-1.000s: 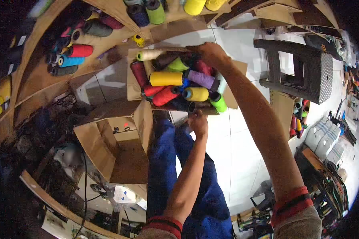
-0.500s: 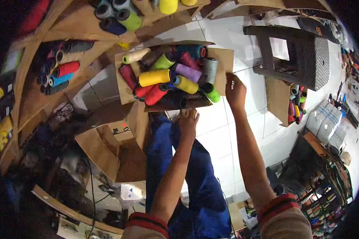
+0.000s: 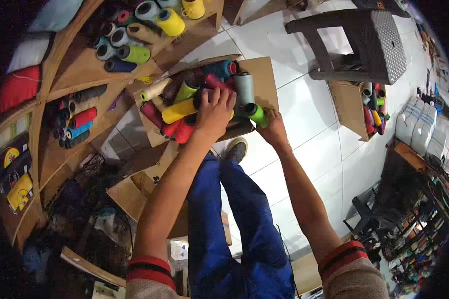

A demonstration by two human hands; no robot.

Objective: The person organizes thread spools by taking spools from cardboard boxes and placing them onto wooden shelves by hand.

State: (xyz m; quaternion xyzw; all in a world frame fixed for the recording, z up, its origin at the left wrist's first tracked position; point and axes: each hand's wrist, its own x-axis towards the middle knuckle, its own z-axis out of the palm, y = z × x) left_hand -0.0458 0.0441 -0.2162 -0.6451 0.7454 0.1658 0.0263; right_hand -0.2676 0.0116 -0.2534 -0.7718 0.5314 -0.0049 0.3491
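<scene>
A cardboard box [image 3: 264, 74] heaped with thread spools stands in front of me. My left hand [image 3: 214, 113] lies over the middle of the heap, its fingers stretched and slightly apart, covering much of the spools beneath. Just left of it is a yellow spool [image 3: 178, 111], with a red spool [image 3: 183, 132] below. A grey spool [image 3: 244, 88] leans to its right. At the box's near right corner, my right hand [image 3: 274, 130] has its fingers closed around the end of a bright green spool [image 3: 257, 114].
Wooden shelves [image 3: 100, 84] with more spools rise on the left. An overturned dark stool [image 3: 354, 45] and a smaller spool box [image 3: 351, 107] are on the right. My shoe [image 3: 236, 150] is by the near side of the box. White packs [image 3: 419, 124] lie farther right.
My left hand has moved from the box's near edge up onto the spools. My right hand has come down from the right flap to the green spool. The view has shifted.
</scene>
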